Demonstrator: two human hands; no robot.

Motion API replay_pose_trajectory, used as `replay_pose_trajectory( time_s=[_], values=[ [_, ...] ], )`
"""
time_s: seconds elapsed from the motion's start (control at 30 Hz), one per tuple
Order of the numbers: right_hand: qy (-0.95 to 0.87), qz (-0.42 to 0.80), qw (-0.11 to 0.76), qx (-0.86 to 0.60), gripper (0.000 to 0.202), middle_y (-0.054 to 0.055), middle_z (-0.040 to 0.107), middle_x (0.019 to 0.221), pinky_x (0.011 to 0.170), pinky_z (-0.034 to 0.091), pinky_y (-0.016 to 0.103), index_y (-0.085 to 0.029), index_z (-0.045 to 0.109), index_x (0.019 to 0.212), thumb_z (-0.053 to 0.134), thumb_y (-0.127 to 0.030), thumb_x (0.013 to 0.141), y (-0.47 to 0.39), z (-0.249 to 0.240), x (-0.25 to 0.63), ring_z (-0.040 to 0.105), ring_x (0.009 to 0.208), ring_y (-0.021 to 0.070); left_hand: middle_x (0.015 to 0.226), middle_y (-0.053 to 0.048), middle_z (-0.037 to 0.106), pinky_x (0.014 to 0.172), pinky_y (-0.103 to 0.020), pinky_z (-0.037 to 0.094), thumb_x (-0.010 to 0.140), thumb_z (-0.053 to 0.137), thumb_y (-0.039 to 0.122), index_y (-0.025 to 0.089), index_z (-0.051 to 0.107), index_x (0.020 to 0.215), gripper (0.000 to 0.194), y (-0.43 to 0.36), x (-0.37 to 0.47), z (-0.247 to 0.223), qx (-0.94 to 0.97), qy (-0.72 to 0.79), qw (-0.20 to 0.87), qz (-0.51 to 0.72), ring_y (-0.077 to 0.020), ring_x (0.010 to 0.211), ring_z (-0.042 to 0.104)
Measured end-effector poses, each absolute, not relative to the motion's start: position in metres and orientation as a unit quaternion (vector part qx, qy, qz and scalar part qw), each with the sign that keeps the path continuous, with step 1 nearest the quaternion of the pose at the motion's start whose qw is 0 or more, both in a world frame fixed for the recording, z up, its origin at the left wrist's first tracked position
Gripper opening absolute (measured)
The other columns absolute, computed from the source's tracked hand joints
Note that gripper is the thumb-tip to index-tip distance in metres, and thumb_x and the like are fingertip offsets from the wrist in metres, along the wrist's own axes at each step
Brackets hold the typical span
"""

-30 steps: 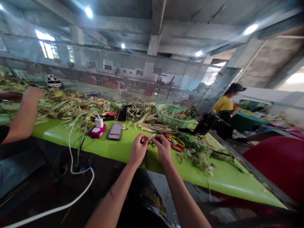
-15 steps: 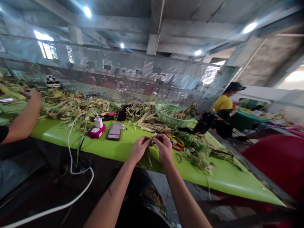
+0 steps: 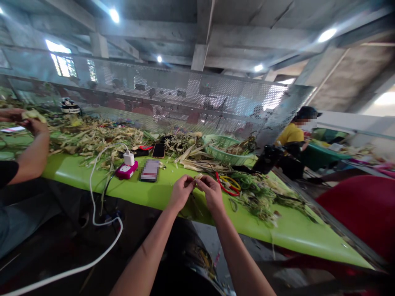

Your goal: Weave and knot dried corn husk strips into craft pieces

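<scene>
Apparently midway through working a pale husk-like strip (image 3: 199, 176), pinched in the grip of left hand (image 3: 181, 191) and right hand (image 3: 212, 193) together, just above the near part of a green worktop (image 3: 138, 195). Cannot make out any finished portion, too small; judging by heaped dry leaves (image 3: 101, 137) beyond, plenty left to handle. Near the back, a green basket (image 3: 230, 158); behind, a perforated screen (image 3: 175, 92); overhead, a concrete ceiling (image 3: 240, 16) with bright lamps (image 3: 114, 15).

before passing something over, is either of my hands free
No, the left hand and right hand both have their fingertips on a small pale strip.
</scene>
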State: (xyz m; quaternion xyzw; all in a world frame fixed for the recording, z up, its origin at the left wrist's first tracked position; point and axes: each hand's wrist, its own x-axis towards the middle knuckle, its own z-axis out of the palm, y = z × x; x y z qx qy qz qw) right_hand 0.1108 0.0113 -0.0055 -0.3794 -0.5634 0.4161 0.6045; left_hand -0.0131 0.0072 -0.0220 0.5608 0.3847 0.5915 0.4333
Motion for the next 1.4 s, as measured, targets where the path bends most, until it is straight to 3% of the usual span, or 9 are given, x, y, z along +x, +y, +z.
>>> replay_pose_trajectory(
  time_s=[0.27,0.43,0.7,0.97,1.2,1.4],
  values=[
    [-0.555,0.385,0.626,-0.389,0.019,-0.001,0.057,0.067,0.058,0.041,0.025,-0.020,0.064,0.075,0.070,-0.038,0.072,0.012,-0.007,0.112,0.049,0.061,0.0139,0.072,-0.002,0.064,0.067,-0.027,0.048,0.079,0.062,0.046,0.016,0.055,0.088,0.032,0.008,-0.009,-0.022,0.513,0.327,0.541,0.581,-0.0141,0.065,0.060],
    [-0.547,0.376,0.637,-0.392,0.021,-0.001,0.057,0.068,0.057,0.039,0.024,-0.019,0.064,0.073,0.072,-0.038,0.071,0.015,-0.008,0.114,0.048,0.062,0.0134,0.066,-0.001,0.063,0.062,-0.027,0.045,0.076,0.063,0.053,0.016,0.056,0.086,0.039,0.011,-0.011,-0.023,0.519,0.352,0.544,0.558,-0.0152,0.062,0.060],
    [-0.519,0.427,0.640,-0.372,0.020,0.000,0.060,0.069,0.061,0.041,0.026,-0.020,0.064,0.069,0.074,-0.037,0.068,0.016,-0.006,0.115,0.051,0.065,0.0140,0.077,0.002,0.059,0.070,-0.023,0.040,0.082,0.058,0.041,0.019,0.059,0.091,0.023,0.008,-0.015,-0.020,0.561,0.358,0.472,0.579,-0.0128,0.073,0.053],
    [-0.480,0.481,0.627,-0.380,0.030,-0.003,0.052,0.055,0.046,0.036,0.024,-0.020,0.059,0.060,0.077,-0.043,0.060,0.024,-0.011,0.124,0.044,0.047,0.0110,0.079,0.000,0.060,0.071,-0.022,0.041,0.083,0.058,0.038,0.017,0.060,0.088,0.022,0.003,-0.011,-0.015,0.609,0.305,0.483,0.550,-0.0136,0.076,0.053],
    [-0.470,0.452,0.660,-0.373,0.030,-0.002,0.054,0.061,0.050,0.038,0.024,-0.020,0.059,0.066,0.075,-0.045,0.066,0.022,-0.006,0.123,0.046,0.052,0.0111,0.082,0.000,0.063,0.073,-0.024,0.042,0.078,0.063,0.040,0.017,0.061,0.095,0.028,0.006,-0.015,-0.021,0.592,0.336,0.505,0.531,-0.0146,0.077,0.056],
    [-0.468,0.411,0.687,-0.374,0.027,-0.003,0.053,0.063,0.052,0.037,0.023,-0.020,0.060,0.069,0.074,-0.043,0.069,0.020,-0.006,0.119,0.044,0.055,0.0100,0.077,0.001,0.060,0.072,-0.024,0.042,0.077,0.064,0.028,0.016,0.060,0.087,0.016,0.010,-0.013,-0.027,0.594,0.342,0.501,0.528,-0.0143,0.075,0.055]
  ],
)
